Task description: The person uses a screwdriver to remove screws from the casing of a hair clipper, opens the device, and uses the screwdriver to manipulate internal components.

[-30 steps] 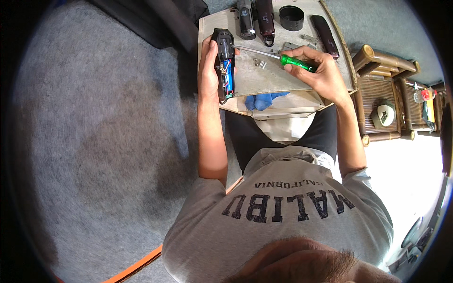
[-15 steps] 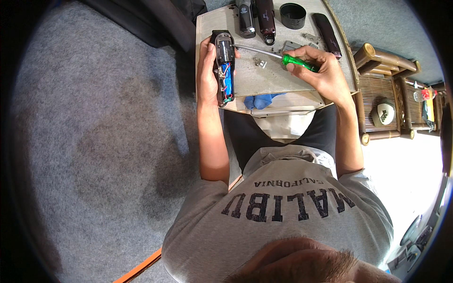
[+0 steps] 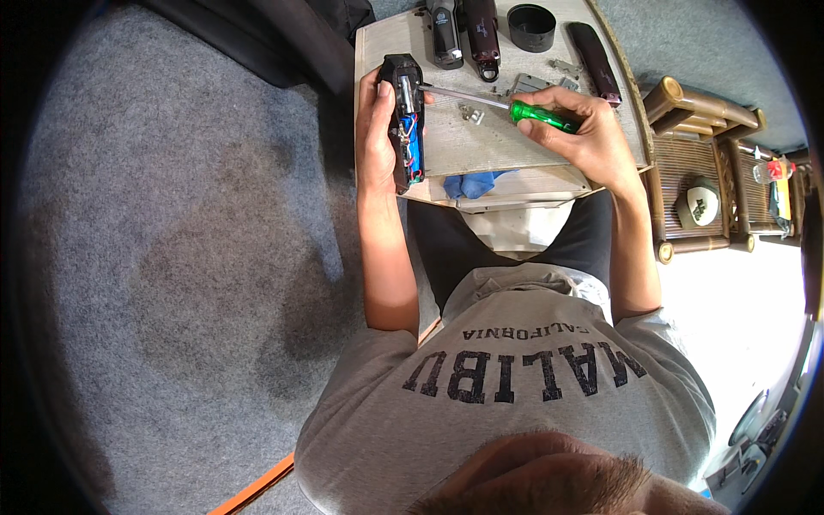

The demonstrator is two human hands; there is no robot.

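My left hand [image 3: 374,129] is wrapped round an opened black hair clipper [image 3: 403,163], held upright over the table's left edge. Inside its body show a silver motor, a blue battery [image 3: 413,136] and thin coloured wires. In my right hand [image 3: 588,129] is a screwdriver [image 3: 541,115] with a clear green handle, gripped by fingers and thumb. Its metal shaft points left and its tip meets the clipper's right side near the motor; whether it sits on a screw is too small to tell. Small white parts [image 3: 474,115] lie under the shaft.
At the table's [image 3: 489,154] far side lie a grey-black clipper [image 3: 446,36], a maroon casing [image 3: 483,39], a round black cup [image 3: 531,28] and another dark maroon casing [image 3: 595,64]. Blue cloth [image 3: 470,184] sits in the drawer. Right of the table, a bamboo bench [image 3: 687,172] holds a cap [image 3: 697,204].
The clipper has tilted in my left hand, its open face turning more to the right. The screwdriver has shifted slightly left and down with my right hand.
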